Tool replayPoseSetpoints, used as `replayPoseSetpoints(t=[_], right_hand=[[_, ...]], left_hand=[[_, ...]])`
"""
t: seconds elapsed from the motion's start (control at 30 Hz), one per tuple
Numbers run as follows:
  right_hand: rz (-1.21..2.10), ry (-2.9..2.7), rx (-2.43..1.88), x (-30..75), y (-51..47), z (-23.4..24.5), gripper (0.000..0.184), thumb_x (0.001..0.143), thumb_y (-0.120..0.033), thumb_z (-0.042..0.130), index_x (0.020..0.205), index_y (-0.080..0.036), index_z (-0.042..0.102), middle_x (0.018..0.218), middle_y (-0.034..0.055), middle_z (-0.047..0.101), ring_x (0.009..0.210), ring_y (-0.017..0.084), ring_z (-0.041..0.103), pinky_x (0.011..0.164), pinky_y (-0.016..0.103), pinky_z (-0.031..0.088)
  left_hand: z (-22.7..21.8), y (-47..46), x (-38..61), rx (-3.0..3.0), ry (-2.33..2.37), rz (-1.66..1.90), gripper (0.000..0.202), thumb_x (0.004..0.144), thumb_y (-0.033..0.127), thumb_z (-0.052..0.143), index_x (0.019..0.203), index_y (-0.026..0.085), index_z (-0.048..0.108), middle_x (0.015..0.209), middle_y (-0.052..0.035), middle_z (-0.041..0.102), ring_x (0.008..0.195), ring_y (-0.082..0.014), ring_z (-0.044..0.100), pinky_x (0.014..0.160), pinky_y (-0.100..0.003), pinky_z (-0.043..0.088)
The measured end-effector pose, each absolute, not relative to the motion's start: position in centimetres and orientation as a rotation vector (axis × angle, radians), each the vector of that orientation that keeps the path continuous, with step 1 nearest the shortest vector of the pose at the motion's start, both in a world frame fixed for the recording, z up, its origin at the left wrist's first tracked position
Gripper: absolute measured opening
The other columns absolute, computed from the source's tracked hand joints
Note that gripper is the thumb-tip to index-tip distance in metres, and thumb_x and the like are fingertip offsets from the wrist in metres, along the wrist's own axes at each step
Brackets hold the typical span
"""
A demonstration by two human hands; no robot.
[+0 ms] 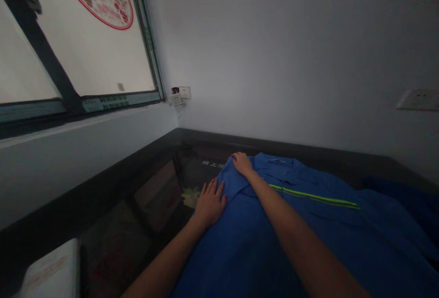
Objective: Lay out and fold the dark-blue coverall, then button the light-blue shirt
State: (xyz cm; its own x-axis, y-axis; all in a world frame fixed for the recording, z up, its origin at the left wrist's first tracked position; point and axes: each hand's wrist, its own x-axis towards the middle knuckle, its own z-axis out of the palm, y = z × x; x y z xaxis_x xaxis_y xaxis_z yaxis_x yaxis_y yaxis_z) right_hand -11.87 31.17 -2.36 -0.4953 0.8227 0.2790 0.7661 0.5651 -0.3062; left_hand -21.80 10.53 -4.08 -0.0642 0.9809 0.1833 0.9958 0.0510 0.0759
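A blue work jacket (329, 225) with a yellow-green stripe across it lies spread on a dark, glossy surface, its collar towards the wall. My left hand (209, 204) rests flat on the jacket's left edge, fingers apart and pointing away from me. Farther off, my right hand (243, 163) is at the jacket's upper left corner, its fingers curled over the cloth edge. The fingertips of that hand are partly hidden. My right forearm crosses above the jacket's front.
The dark tabletop (154, 229) meets a white wall and a window (103, 60) with a round red sticker. Bottom left lies a white box-like object (51, 270). Sockets (185, 92) are in the corner, and another wall plate (418, 99) is at right. Darker blue cloth (394, 188) lies far right.
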Motion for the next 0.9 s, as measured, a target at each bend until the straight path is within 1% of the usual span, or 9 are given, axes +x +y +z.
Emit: replayPoseSetpoints(t=[0.07, 0.1, 0.2, 0.27, 0.4, 0.57, 0.77, 0.83, 0.9], right_hand=[[0.184, -2.451, -1.208, -11.5, 30.5, -2.6, 0.030, 0.090, -0.028, 0.048, 0.115, -0.023, 0.063, 0.129, 0.0062, 0.057, 0.121, 0.022, 0.044, 0.102, 0.035, 0.030], [0.173, -2.455, -1.189, -11.3, 30.1, -2.6, 0.029, 0.089, -0.030, 0.050, 0.114, -0.023, 0.064, 0.130, 0.0065, 0.056, 0.122, 0.023, 0.043, 0.103, 0.036, 0.029], [0.141, -2.407, -1.193, -10.9, 29.0, -2.2, 0.034, 0.093, -0.033, 0.043, 0.118, -0.018, 0.062, 0.132, 0.0109, 0.054, 0.123, 0.024, 0.041, 0.104, 0.039, 0.028], [0.128, -2.368, -1.188, -10.2, 28.5, -1.5, 0.037, 0.096, -0.033, 0.037, 0.118, -0.017, 0.061, 0.130, 0.0106, 0.055, 0.122, 0.022, 0.042, 0.103, 0.037, 0.030], [0.141, -2.301, -1.074, -7.1, 26.3, 0.2, 0.034, 0.096, -0.033, 0.037, 0.109, -0.020, 0.065, 0.118, 0.0064, 0.061, 0.115, 0.017, 0.047, 0.100, 0.031, 0.033], [0.300, -2.189, -0.852, 0.8, 21.2, 1.6, 0.030, 0.095, -0.030, 0.041, 0.091, -0.019, 0.069, 0.096, 0.0053, 0.068, 0.099, 0.018, 0.057, 0.093, 0.032, 0.039], [0.427, -2.031, -1.110, 14.3, 16.9, 2.2, 0.031, 0.091, -0.036, 0.043, 0.084, -0.020, 0.069, 0.089, 0.0047, 0.070, 0.085, 0.018, 0.063, 0.078, 0.028, 0.046], [0.416, -1.960, -1.259, 19.3, 16.5, 2.1, 0.030, 0.088, -0.037, 0.045, 0.084, -0.021, 0.069, 0.088, 0.0053, 0.071, 0.084, 0.019, 0.064, 0.076, 0.028, 0.047], [0.365, -1.928, -1.436, 24.3, 16.4, 1.9, 0.026, 0.086, -0.034, 0.046, 0.082, -0.021, 0.069, 0.086, 0.0056, 0.071, 0.082, 0.019, 0.065, 0.075, 0.028, 0.047]], left_hand=[[-4.1, 10.5, -21.8, -2.099, -2.203, -0.275, 0.052, 0.095, 0.040, 0.028, 0.145, 0.026, 0.029, 0.152, -0.0078, 0.029, 0.140, -0.0242, 0.024, 0.114, -0.046, 0.019], [-4.1, 10.5, -21.9, -2.107, -2.193, -0.270, 0.052, 0.095, 0.040, 0.029, 0.145, 0.027, 0.029, 0.152, -0.0073, 0.027, 0.140, -0.0241, 0.024, 0.113, -0.047, 0.020], [-4.1, 10.5, -22.0, -2.124, -2.175, -0.242, 0.051, 0.095, 0.039, 0.030, 0.145, 0.029, 0.029, 0.153, -0.0070, 0.023, 0.140, -0.0250, 0.023, 0.112, -0.049, 0.021], [-4.3, 10.6, -22.0, -2.123, -2.165, -0.229, 0.050, 0.095, 0.039, 0.030, 0.144, 0.030, 0.030, 0.153, -0.0066, 0.024, 0.140, -0.0253, 0.023, 0.112, -0.049, 0.021], [-4.4, 10.9, -22.2, -2.119, -2.143, -0.189, 0.050, 0.095, 0.039, 0.030, 0.144, 0.031, 0.030, 0.151, -0.0075, 0.030, 0.140, -0.0248, 0.025, 0.111, -0.048, 0.022], [-4.6, 11.1, -22.4, -2.120, -2.126, -0.119, 0.050, 0.095, 0.039, 0.029, 0.144, 0.029, 0.030, 0.151, -0.0083, 0.030, 0.140, -0.0247, 0.024, 0.111, -0.048, 0.022], [-4.5, 11.2, -22.4, -2.112, -2.148, -0.039, 0.050, 0.096, 0.038, 0.025, 0.145, 0.029, 0.026, 0.153, -0.0084, 0.024, 0.141, -0.0243, 0.021, 0.111, -0.047, 0.023], [-4.5, 11.2, -22.5, -2.114, -2.144, -0.027, 0.050, 0.096, 0.037, 0.023, 0.146, 0.028, 0.024, 0.153, -0.0086, 0.022, 0.141, -0.0247, 0.019, 0.111, -0.048, 0.023], [-4.6, 11.3, -22.5, -2.121, -2.138, -0.019, 0.051, 0.096, 0.038, 0.022, 0.146, 0.028, 0.024, 0.153, -0.0084, 0.022, 0.141, -0.0252, 0.019, 0.110, -0.048, 0.024]])
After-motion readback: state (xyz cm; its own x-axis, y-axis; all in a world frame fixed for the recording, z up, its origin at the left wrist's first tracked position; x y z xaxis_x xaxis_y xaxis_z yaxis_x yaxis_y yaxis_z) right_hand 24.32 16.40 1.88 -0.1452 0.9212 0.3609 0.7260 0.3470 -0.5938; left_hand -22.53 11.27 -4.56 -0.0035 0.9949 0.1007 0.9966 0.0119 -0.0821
